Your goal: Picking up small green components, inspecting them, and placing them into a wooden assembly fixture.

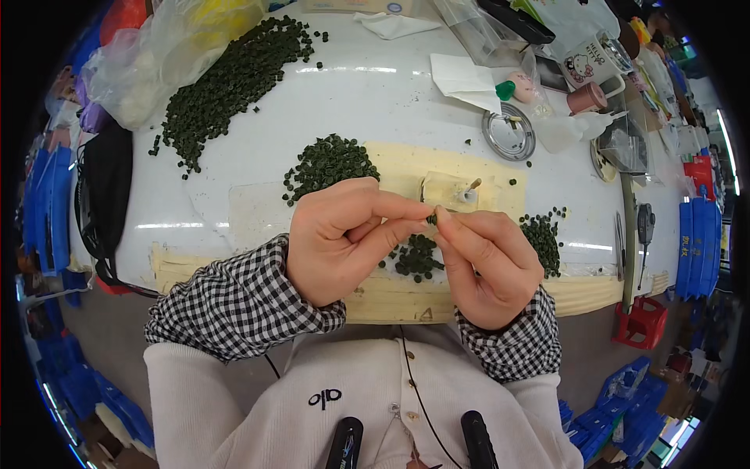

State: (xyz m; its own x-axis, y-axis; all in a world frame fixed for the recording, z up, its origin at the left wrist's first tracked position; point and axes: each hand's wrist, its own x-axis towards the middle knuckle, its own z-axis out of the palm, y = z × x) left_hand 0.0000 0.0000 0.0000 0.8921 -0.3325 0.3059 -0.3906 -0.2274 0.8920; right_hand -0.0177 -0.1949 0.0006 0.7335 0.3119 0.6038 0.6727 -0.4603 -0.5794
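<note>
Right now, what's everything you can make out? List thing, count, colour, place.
Table: one, white, centre
Piles of tiny pieces: four, dark green, on table
Pinched piece: one, green, centre
Peg fixture: one, cream, centre
Plastic bag: one, clear, upper left
Tissue sheets: two, white, far side
Round metal dish: one, silver, upper right
Mug: one, white, upper right
Spool: one, dull pink, beside mug
Screwdriver: one, black, right
Other clutter: uncountable, mixed, upper right
Stool: one, red, lower right
Crates: several, blue, both sides
Left hand: one, bare, centre
Right hand: one, bare, centre
</note>
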